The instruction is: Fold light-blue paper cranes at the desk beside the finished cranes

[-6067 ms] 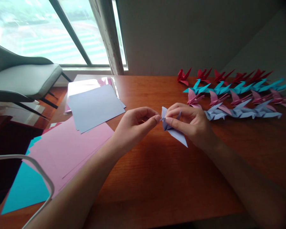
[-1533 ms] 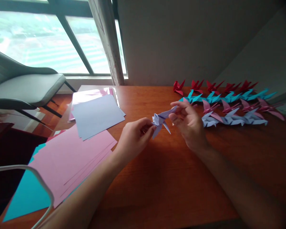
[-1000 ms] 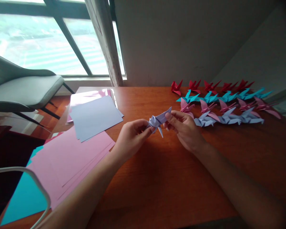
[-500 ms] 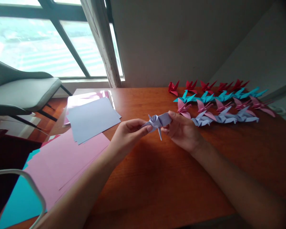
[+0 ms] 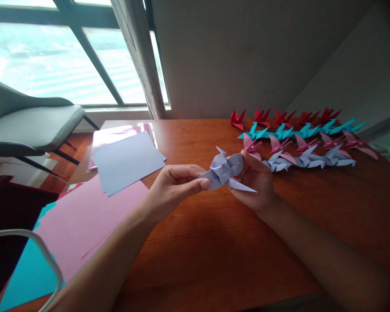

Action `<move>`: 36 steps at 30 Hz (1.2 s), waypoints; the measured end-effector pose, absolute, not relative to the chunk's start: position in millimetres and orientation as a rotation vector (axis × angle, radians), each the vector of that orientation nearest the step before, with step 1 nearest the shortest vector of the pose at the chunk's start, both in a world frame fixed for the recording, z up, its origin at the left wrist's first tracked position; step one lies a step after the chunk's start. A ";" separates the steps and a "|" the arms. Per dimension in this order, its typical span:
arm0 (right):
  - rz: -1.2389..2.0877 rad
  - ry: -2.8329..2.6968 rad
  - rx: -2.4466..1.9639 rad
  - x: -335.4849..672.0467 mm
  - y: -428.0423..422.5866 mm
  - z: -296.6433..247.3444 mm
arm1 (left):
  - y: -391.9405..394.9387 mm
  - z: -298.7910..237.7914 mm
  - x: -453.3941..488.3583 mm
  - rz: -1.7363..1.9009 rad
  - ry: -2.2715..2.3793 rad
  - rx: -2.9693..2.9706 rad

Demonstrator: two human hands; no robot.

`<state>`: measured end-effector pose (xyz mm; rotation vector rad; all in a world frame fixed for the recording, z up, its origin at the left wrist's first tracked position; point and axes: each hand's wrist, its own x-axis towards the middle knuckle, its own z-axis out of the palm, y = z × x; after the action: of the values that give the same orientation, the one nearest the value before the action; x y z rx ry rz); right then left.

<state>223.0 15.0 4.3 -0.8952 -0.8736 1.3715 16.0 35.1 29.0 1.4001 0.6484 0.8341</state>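
A pale lavender origami crane is held up above the wooden table, its wings spread sideways and its body puffed in the middle. My left hand pinches one wing between thumb and fingers. On the other side, my right hand grips the opposite wing, with some of its fingers hidden behind the paper. One thin point of the crane slants toward the lower right, and another sticks up at the back. Just beyond my right hand stands a row of finished lavender cranes.
Behind them are rows of pink cranes, turquoise cranes and red cranes. Lavender sheets lie at the left, near pink sheets and turquoise sheets. A white curved bar and a grey chair are further left.
The crane has turned in my hands: its body now faces me more and looks fuller, and its lower point has swung from downward to the right. Both hands keep hold of the wings.
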 end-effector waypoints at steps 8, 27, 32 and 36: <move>1.350 -0.908 -0.885 226.6 16.2 11.1 | 34.6 23.3 15.7 0.949 0.635 1.284; 1.459 -0.912 -0.863 226.5 19.9 3.2 | 34.4 24.6 20.9 1.044 0.665 1.038; 1.516 -0.887 -0.804 225.1 22.5 -5.1 | 42.0 21.5 21.8 1.067 0.658 0.892; 1.593 -0.934 -0.750 226.6 20.7 -6.6 | 47.2 17.4 20.9 1.045 0.673 0.738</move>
<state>226.6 20.7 -6.6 -0.7499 -0.9344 1.5931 20.9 47.2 17.4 0.7384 0.6731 1.0454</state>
